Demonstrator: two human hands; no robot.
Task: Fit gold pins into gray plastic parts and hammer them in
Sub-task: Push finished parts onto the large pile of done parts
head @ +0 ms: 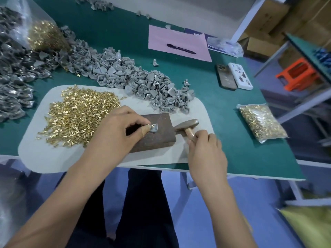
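Evidently midway: left hand (116, 129) is pinching a part (153, 127) on the block (154, 138), right hand (204, 147) is gripping the hammer (188, 125); big piles of pins (80, 113) and parts (143, 81) are waiting.

Small assembly workshop: green-topped workbench (223, 111) heaped with loose gray plastic parts (136, 76) and gold metal pins (78, 111), sealed clear bag of pins (262, 120), brown cardboard cartons (275, 17) stacked behind, orange plastic stool (297, 76) alongside
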